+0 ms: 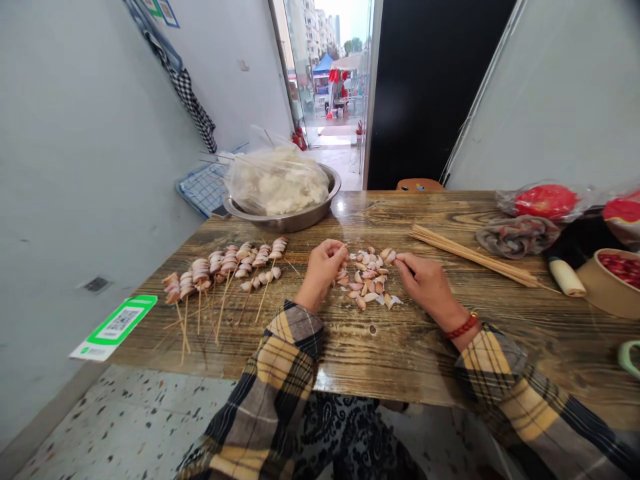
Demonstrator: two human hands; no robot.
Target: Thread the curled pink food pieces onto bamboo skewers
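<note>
A pile of loose garlic cloves [367, 275] with bits of papery skin lies on the wooden table between my hands. At the pile's left edge, my left hand [320, 270] is closed in a pinch; whatever its fingertips hold is too small to make out. My right hand [425, 283] pinches a garlic clove [391, 256] between thumb and forefinger at the pile's right side. To the left of my left hand rest several garlic skewers [229, 260], with cloves threaded on thin sticks that point toward me.
A bundle of bare bamboo skewers [475, 257] lies right of my right hand. Behind the pile stands a metal basin [300, 220] holding a plastic bag [280, 180]. A QR-code card [120, 323] sits at the left edge. At right are a tub [607, 287] of red pieces and crumpled bags [520, 235].
</note>
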